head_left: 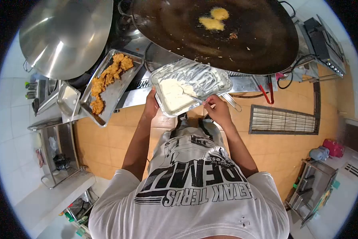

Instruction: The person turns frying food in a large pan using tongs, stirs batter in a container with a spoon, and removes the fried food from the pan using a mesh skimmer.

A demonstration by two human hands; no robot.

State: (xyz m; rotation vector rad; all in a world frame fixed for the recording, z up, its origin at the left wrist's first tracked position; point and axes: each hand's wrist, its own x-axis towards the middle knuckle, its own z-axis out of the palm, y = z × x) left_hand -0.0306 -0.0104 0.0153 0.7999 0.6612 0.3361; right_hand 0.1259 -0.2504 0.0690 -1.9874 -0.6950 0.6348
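My left hand (151,103) grips the left edge of a rectangular metal tray (226,81), its fingers partly hidden by the rim. Creamy white batter (171,95) pools in the tray's near left part, and a thin smeared coat covers the rest. In my right hand (218,108) is the handle of a metal spoon (193,97), pinched between fingers and thumb; the spoon's head is sunk in the batter. Just beyond the tray, a wide dark pan (179,28) holds two yellow frying pieces (214,24) and a small brown crumb.
A metal tray (123,81) of browned fried pieces (107,77) lies to the left, beside a large steel wok (67,36) and a small white-filled tray (69,99). Red-handled tongs (271,93) hang at the counter's right edge. A floor grate (284,120) lies at right.
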